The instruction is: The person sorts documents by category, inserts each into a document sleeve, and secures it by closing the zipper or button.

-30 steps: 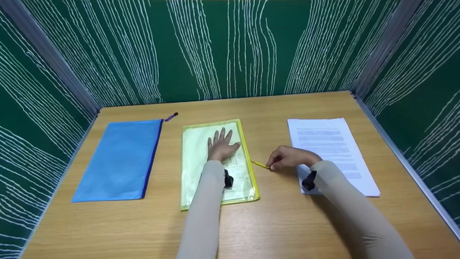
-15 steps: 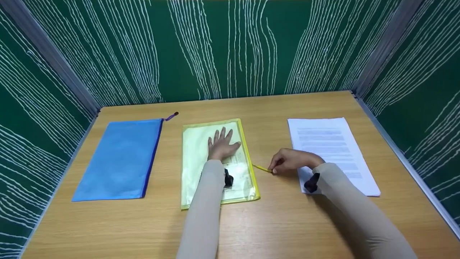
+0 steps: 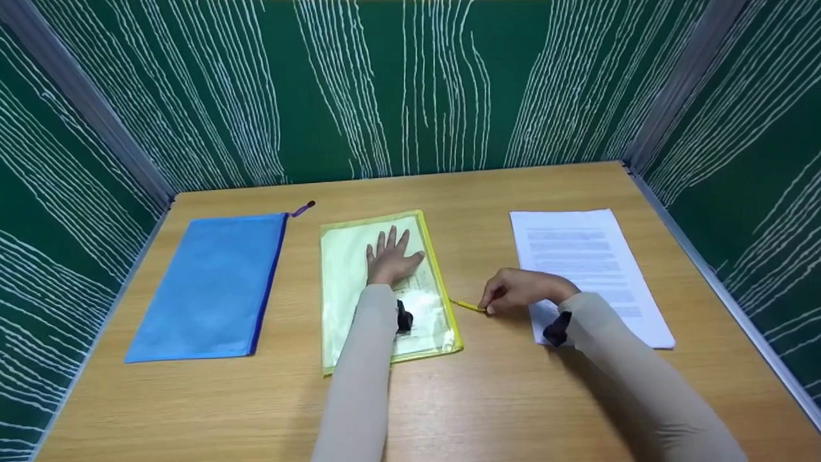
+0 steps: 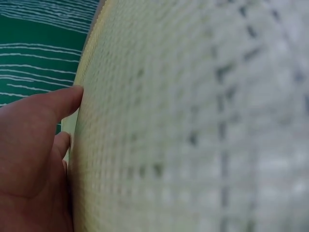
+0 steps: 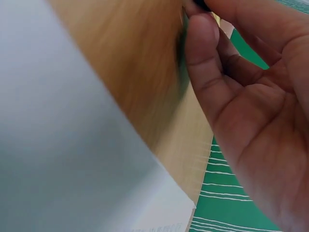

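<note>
Right grip [image 3: 521,287] pinched, between thumb and finger, the yellow pull [image 3: 468,306] at the right edge of the clear yellow pouch [image 3: 346,289]. Left grip [image 3: 392,263] lay flat on this pouch, with its fingers spread. The pouch was in the middle of the desk [image 3: 244,410], between a blue pouch [image 3: 208,289] at left and some printed papers [image 3: 571,244] at right.
</note>
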Demonstrator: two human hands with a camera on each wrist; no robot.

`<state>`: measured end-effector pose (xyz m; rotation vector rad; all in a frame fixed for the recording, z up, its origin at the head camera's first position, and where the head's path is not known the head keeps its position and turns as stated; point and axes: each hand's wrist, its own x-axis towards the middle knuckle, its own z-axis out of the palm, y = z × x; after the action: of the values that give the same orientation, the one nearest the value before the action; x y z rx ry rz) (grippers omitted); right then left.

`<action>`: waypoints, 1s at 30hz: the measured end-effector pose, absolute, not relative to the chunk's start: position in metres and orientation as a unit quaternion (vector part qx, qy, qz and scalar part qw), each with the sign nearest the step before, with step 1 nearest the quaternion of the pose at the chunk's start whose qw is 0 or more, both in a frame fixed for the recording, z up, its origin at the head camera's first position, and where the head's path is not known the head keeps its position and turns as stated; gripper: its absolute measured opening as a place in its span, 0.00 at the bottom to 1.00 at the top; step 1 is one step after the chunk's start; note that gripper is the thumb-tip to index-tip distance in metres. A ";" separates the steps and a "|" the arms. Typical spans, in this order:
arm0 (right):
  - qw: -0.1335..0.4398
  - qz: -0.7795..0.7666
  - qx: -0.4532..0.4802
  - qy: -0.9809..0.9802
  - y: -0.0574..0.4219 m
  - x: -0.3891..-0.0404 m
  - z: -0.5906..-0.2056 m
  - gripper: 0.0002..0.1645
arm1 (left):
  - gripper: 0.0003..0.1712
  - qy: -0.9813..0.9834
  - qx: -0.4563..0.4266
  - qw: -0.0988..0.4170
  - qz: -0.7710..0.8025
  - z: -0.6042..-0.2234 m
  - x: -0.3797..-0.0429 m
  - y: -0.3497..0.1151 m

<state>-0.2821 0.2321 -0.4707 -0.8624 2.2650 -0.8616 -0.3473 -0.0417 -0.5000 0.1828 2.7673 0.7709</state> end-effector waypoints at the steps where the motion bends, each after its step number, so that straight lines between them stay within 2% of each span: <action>1: 0.283 -0.321 -0.322 0.844 0.232 -0.281 -0.471 0.09 | 0.41 0.953 0.060 0.131 0.267 -0.500 -0.347 -0.042; 18: 0.303 -0.331 -0.348 0.823 0.240 -0.269 -0.474 0.08 | 0.41 0.950 0.053 0.143 0.271 -0.496 -0.351 -0.044; 30: 0.338 -0.325 -0.350 0.811 0.245 -0.260 -0.472 0.08 | 0.40 0.948 0.056 0.125 0.286 -0.496 -0.350 -0.049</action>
<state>-0.2602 0.2451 -0.4720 -0.9118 2.1127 -0.8468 -0.3496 -0.0488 -0.4964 0.1617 2.7628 0.8341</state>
